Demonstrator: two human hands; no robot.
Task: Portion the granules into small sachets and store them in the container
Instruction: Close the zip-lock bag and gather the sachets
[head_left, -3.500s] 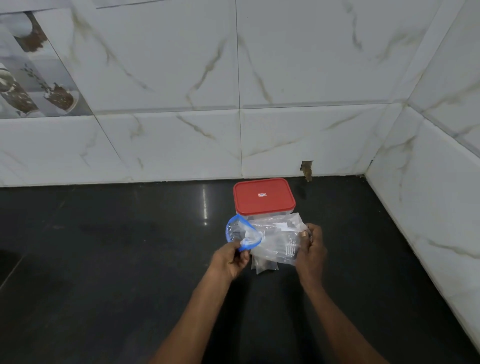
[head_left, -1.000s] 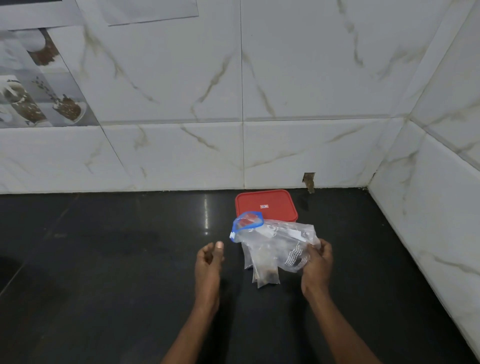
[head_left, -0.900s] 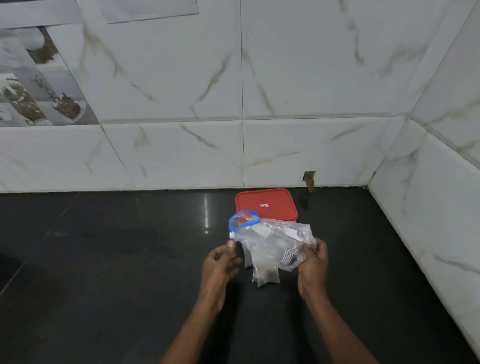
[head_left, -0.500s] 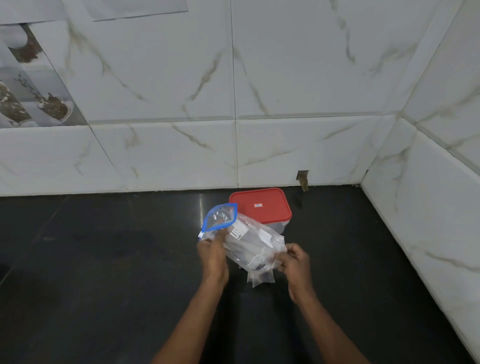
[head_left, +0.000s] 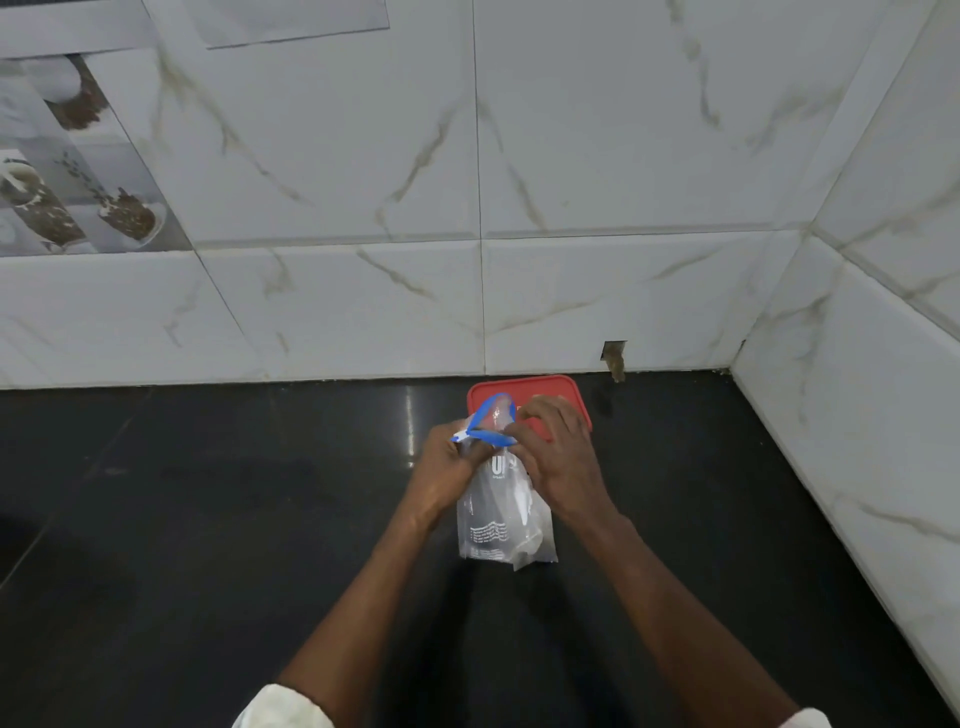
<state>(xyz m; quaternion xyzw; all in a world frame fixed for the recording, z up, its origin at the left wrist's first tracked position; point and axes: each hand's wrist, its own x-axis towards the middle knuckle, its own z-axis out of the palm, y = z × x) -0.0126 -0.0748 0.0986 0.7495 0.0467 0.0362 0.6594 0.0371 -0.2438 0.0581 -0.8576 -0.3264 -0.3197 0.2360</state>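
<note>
A clear zip bag (head_left: 501, 525) with a blue zip rim hangs upright above the black counter, printed text on its front and something pale inside near the bottom. My left hand (head_left: 447, 475) grips the bag's top at the left end of the blue rim. My right hand (head_left: 558, 460) pinches the rim's right side, and the mouth gapes between them. Behind my hands a container with a red lid (head_left: 574, 397) stands on the counter, partly hidden by my right hand.
The black counter (head_left: 208, 519) runs to a white marble-tile wall (head_left: 363, 291) at the back and meets another tiled wall (head_left: 857, 441) on the right. A small notch (head_left: 614, 356) sits at the base of the back wall.
The bag has swung from lying sideways between my hands to hanging upright. My right hand has moved from the bag's bottom end up to the blue rim beside my left hand.
</note>
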